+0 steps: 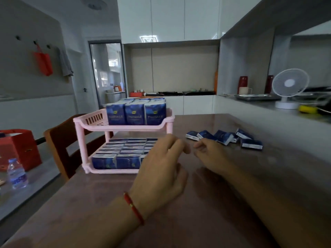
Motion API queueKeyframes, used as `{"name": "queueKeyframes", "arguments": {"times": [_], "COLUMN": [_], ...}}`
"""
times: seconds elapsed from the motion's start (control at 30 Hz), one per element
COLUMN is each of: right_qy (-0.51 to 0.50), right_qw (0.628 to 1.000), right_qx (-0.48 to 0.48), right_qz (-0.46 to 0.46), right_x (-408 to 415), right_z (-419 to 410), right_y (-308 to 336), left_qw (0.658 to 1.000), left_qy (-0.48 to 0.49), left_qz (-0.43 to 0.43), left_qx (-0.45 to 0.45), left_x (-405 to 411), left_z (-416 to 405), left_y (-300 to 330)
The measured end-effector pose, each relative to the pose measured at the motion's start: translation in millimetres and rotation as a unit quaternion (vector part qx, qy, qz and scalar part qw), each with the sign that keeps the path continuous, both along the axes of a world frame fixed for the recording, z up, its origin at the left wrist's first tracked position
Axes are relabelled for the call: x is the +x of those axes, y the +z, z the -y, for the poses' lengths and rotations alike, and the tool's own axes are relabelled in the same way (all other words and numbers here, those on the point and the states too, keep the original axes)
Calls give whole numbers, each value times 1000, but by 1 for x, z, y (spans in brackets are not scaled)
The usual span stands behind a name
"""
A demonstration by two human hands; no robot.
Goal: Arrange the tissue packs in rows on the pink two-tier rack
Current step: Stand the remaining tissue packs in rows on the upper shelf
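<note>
The pink two-tier rack [78, 122] stands on the table left of centre. Blue tissue packs [134, 114] stand upright in rows on its top tier, leaving its left end bare. More packs [116, 161] fill the bottom tier in rows. Several loose packs [223, 137] lie on the table to the right of the rack. My left hand [161, 169], with a red cord on the wrist, hovers in front of the rack's right end, fingers relaxed and holding nothing. My right hand [213, 154] is just beside it, fingers loosely curled and empty, short of the loose packs.
A brown wooden chair [59, 140] stands behind the rack on the left. A water bottle [17, 174] and a red bag [21, 147] sit on a lower surface at far left. A white fan [289, 88] stands on the counter at right.
</note>
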State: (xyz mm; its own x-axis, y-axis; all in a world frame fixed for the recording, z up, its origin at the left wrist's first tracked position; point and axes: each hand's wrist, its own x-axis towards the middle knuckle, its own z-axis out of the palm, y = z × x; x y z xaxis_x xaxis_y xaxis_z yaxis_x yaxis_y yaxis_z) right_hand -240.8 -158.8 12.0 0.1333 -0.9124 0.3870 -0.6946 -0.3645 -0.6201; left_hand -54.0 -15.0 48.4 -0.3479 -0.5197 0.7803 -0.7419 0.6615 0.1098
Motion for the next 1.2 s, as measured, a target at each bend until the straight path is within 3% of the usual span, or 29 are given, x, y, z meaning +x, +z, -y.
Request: {"name": "queueKeyframes", "arguments": {"times": [0.13, 0.27, 0.4, 0.63, 0.83, 0.97, 1.07, 1.2], "right_qy": [-193, -297, -331, -239, -162, -8, 133, 225], "right_qw": [968, 937, 926, 935, 982, 999, 989, 967], "right_qx": [116, 105, 41, 56, 4, 35, 70, 104], "right_qz": [-115, -152, -174, -256, -99, 16, 2, -59], "right_x": [-48, -115, -180, -206, -197, -169, -121, -77], "right_z": [29, 43, 52, 76, 48, 9, -17, -23], "right_y": [2, -1, -12, -24, -12, 13, 29, 26], "left_qw": [992, 986, 986, 969, 954, 920, 862, 877], "left_qy": [-69, -49, -45, -43, -52, -71, -115, -69], "left_qz": [34, 96, -10, -83, -120, -211, -287, -295], "left_qx": [102, 125, 161, 228, 270, 323, 402, 374], "left_x": [-62, -98, -93, -89, -85, -84, -84, -79], "left_z": [30, 69, 89, 101, 102, 104, 102, 103], "left_y": [-28, -42, -49, -53, -53, -52, -48, -48]}}
